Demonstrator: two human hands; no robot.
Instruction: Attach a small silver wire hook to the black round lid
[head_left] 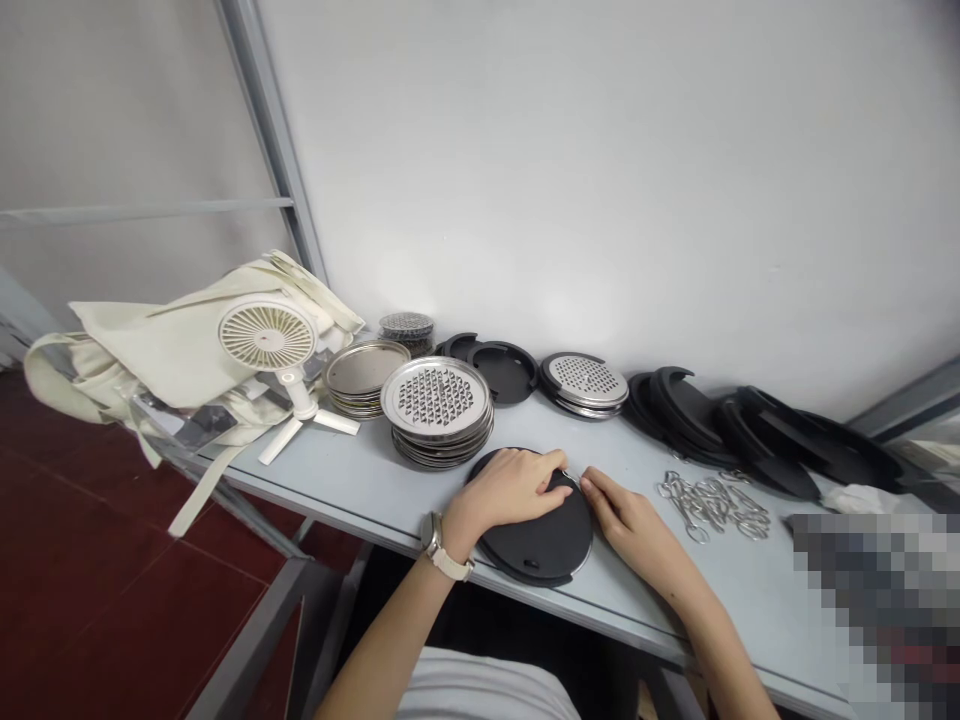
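Note:
A round black plastic disc (536, 545) lies at the table's front edge, with a thin silver rim showing at its right side. My left hand (514, 490), with a watch on its wrist, rests over the disc, thumb and index finger curled near its far rim. At that rim a small metal wire loop (571, 477) shows between my hands. My right hand (619, 510) pinches at the loop with thumb and forefinger; its other fingers are folded. To the right lies a pile of metal wire loops (712, 503).
Behind my left hand stands a stack of metal grater discs (436, 400), beside plain metal discs (364, 370). Black round holders (697, 415) line the wall. A small white fan (268, 338) and a cream bag (172, 340) occupy the left end. A blurred patch covers the right corner.

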